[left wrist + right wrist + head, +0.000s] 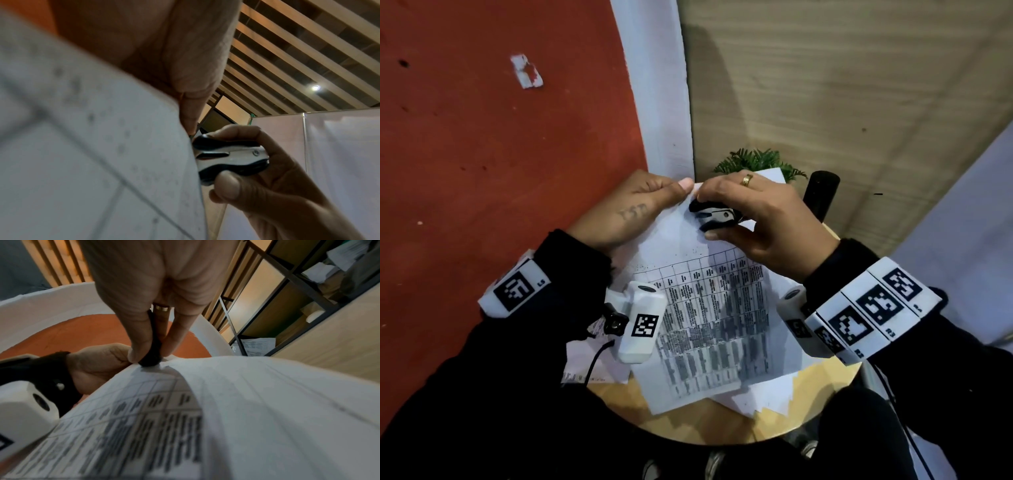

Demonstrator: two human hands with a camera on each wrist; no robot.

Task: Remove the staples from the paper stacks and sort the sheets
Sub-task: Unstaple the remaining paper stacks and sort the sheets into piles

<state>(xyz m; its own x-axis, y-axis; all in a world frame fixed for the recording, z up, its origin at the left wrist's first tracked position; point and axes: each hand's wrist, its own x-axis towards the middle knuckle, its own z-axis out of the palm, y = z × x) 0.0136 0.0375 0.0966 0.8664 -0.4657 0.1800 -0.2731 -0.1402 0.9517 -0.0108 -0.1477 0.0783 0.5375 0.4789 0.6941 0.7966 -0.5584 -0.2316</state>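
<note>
A: What lies nearest, under the wrists?

B: Loose sheets (763, 394) on a round wooden table (688, 425), below both hands.

A: And the paper stack?

B: The printed stack (709, 308) is lifted between the 2 hands. The left hand (626, 209) pinches its top corner.

A: The right hand?

B: The right hand (763, 219) squeezes a black staple remover (714, 214) at that same corner, almost touching the left thumb.

A: Beyond them?

B: A green plant (756, 162), just past the right hand.

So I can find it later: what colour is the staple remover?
Black and white staple remover, clearest in the left wrist view.
</note>
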